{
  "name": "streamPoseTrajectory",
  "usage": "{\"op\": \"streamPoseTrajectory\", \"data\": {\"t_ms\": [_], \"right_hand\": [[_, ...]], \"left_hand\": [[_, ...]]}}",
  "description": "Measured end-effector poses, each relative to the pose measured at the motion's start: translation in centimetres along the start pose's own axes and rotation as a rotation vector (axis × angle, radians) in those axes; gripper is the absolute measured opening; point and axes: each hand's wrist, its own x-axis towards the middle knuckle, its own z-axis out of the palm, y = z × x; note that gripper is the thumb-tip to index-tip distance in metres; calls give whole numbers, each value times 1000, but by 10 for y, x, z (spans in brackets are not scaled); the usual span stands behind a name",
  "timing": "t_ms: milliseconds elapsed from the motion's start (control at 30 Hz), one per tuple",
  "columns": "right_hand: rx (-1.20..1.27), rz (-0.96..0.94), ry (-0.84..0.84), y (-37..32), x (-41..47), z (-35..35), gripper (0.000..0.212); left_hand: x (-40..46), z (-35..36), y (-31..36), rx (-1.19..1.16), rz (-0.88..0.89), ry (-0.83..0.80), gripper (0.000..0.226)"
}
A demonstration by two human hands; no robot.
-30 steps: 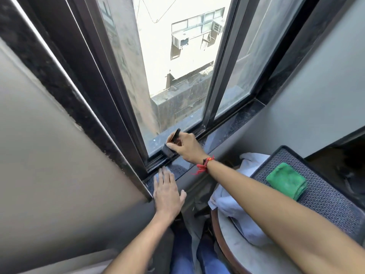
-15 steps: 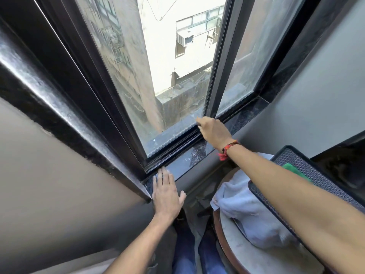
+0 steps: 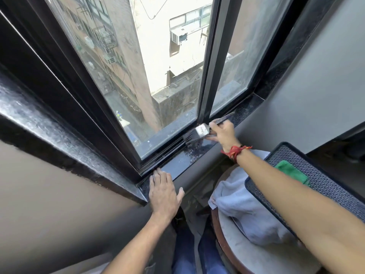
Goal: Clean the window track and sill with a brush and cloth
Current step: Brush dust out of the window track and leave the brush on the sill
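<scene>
Right hand (image 3: 223,135) closed round the handle of a flat paintbrush (image 3: 194,135), bristles down at the window track (image 3: 169,148) by the centre mullion (image 3: 207,80); left hand (image 3: 164,192) lies flat and empty on the dark stone sill (image 3: 183,161). Brush looks light, bristles soft and splaying, best held by the handle behind the metal ferrule. Green cloth (image 3: 291,172) waits on a patterned tray (image 3: 324,182) well right; the mullion likely crowds the stroke.

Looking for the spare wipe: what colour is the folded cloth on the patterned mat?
Green folded cloth, seen in the head view.
</scene>
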Motion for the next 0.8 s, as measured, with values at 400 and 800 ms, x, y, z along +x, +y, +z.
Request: {"op": "streamPoseTrajectory", "data": {"t_ms": [400,800], "right_hand": [[-543,105,325,19,82,-25,43],[-1052,-196,501,30,-29,-111,38]], "left_hand": [[5,10,3,85,10,-31,82],[1,-8,-2,159,51,-72,78]]}}
